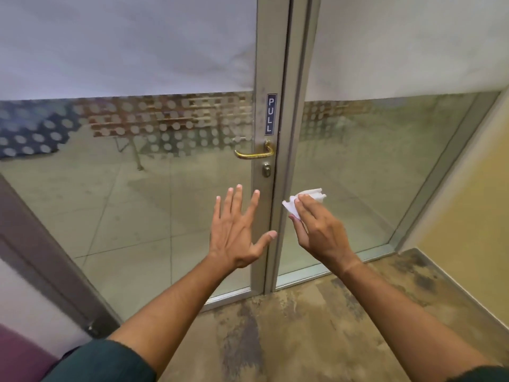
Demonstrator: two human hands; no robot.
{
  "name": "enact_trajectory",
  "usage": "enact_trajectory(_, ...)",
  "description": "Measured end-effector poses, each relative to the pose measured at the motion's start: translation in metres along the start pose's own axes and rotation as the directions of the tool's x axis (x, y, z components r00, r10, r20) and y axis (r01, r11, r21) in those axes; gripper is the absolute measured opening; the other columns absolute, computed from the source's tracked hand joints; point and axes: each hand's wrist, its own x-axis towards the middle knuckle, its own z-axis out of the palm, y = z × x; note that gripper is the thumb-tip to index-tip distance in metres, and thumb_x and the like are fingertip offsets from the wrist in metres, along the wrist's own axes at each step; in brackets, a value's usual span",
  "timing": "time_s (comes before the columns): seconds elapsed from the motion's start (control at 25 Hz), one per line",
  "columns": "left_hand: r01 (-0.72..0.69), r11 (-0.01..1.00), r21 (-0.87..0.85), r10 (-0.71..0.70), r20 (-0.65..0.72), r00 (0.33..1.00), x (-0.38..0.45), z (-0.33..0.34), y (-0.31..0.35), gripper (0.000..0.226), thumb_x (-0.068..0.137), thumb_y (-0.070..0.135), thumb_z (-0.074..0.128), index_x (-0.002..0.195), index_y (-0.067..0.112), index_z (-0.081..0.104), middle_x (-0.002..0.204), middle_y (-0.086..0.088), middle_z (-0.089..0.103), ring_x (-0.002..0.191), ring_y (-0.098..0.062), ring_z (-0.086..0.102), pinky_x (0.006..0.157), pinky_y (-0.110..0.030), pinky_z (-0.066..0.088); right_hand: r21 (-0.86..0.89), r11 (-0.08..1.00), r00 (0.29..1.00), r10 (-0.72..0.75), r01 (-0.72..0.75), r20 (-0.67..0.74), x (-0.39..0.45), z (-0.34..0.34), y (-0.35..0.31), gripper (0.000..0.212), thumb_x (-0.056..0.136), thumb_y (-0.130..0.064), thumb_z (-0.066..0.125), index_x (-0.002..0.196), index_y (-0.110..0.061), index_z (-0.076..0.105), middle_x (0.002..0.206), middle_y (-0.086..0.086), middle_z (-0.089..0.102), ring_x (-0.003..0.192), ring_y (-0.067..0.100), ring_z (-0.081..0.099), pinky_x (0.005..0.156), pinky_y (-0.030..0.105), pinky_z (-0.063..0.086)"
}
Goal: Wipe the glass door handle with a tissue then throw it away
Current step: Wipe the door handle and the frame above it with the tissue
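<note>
The right hand point(316, 230) pinches a crumpled tissue point(303, 201) below the brass handle point(252, 153), ready to wipe; the left hand point(237, 232) hovers open-palmed, its grip empty.

Dark green sleeves point(104, 362) pushed up, forearms bare, no rings.
</note>
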Motion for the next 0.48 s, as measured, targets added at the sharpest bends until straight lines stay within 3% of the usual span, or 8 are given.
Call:
enact_trajectory(0.24, 0.093, 0.994, 0.058, -0.090, -0.052, 0.995, 0.064, 0.030, -0.049, 0.096, 0.084, 0.081, 0.017, 0.160, 0.023, 0.006, 0.166, -0.019, 0.004, 0.155, -0.034, 0.004, 0.125, -0.053, 0.008, 0.110, 0.994, 1.000, -0.010, 0.010, -0.004, 0.056, 0.086, 0.019, 0.035, 0.087, -0.012, 0.068, 0.119, 0.002, 0.066, 0.119, 0.019, 0.067, 0.110, 0.032, 0.065, 0.087, 0.039, 0.057)
enact_trajectory(0.48, 0.170, 0.982, 0.081, -0.163, -0.086, 0.983, 0.139, 0.055, -0.077, 0.092, 0.090, 0.068, 0.026, 0.160, 0.016, -0.005, 0.166, -0.016, -0.011, 0.155, -0.030, -0.010, 0.126, -0.046, 0.002, 0.191, 0.981, 1.000, -0.029, 0.029, -0.004, 0.111, 0.157, 0.046, 0.035, 0.094, -0.021, 0.057, 0.120, 0.000, 0.066, 0.121, 0.018, 0.067, 0.113, 0.030, 0.065, 0.090, 0.037, 0.056)
